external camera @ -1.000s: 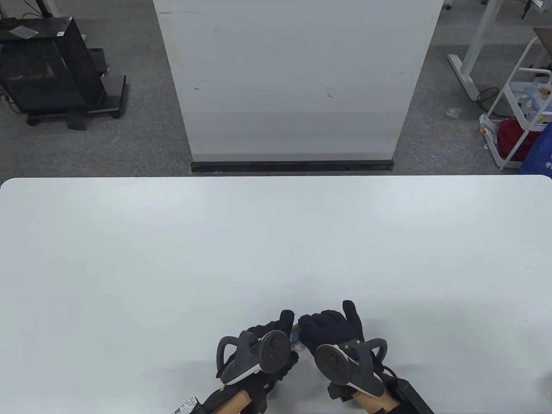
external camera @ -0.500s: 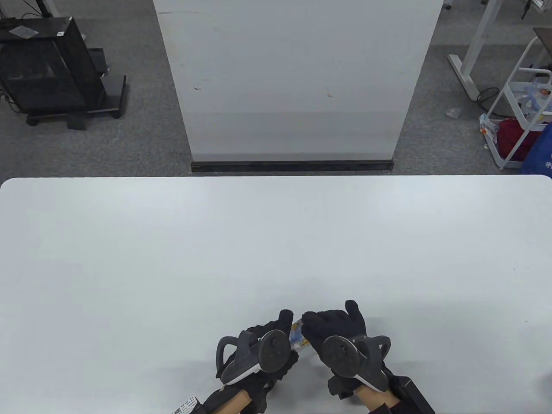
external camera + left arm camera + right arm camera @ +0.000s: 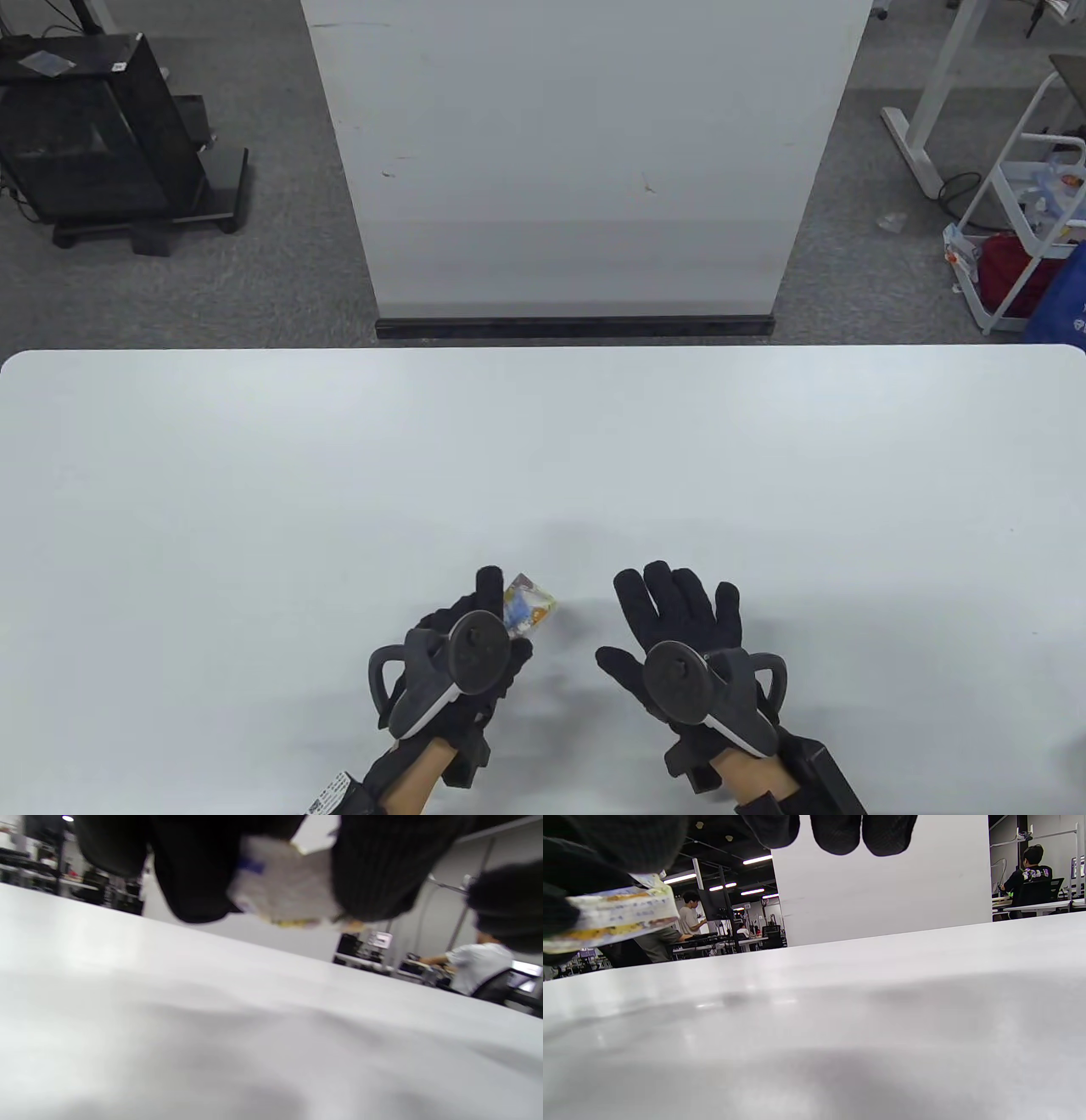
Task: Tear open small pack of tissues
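Table view shows the two gloved hands apart near the front edge of the white table (image 3: pixel 254 475). The left hand (image 3: pixel 462 649) grips the small tissue pack (image 3: pixel 528 604), which sticks out past the fingers toward the middle of the table, its printed wrapper showing blue, yellow and white. The right hand (image 3: pixel 679 624) is spread flat, palm down, fingers extended and holding nothing, well apart from the pack. A round tracker (image 3: pixel 479 649) sits on the back of the left hand and another tracker (image 3: pixel 679 682) on the back of the right.

In the left wrist view, blurred, the pack (image 3: pixel 284 885) is pinched between dark gloved fingers (image 3: pixel 373 866) and held above the table (image 3: pixel 212 1027), not touching it. In the right wrist view the pack (image 3: pixel 615 914) appears at the left edge, tilted, held clear of the table surface, while three right fingertips (image 3: pixel 835 834) hang free at the top edge. A white panel (image 3: pixel 585 153) stands beyond the table's far edge.
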Tool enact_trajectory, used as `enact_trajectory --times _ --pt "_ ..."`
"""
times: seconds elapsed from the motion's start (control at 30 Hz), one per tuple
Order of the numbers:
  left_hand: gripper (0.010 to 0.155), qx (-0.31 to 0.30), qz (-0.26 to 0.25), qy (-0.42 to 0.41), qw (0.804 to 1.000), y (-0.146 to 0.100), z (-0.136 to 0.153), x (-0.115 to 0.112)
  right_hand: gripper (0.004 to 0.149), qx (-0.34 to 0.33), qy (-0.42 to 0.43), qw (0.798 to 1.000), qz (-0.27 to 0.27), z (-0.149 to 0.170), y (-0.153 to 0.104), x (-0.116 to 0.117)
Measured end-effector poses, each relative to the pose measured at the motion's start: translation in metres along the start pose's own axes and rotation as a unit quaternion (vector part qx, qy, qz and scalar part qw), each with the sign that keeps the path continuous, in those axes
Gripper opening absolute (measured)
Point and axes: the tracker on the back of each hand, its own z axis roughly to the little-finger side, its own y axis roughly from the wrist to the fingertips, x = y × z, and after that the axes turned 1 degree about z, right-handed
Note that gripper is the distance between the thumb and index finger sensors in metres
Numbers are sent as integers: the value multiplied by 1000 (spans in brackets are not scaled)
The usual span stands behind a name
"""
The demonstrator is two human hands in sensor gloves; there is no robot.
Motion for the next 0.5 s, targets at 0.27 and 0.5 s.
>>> enact_trajectory --times 0.27,0.5 --pt "83 141 -52 10 989 11 54 11 90 -3 -15 999 -42 0 1 6" --pt "81 230 -42 33 972 20 85 8 90 1 -20 998 -55 1 2 9"
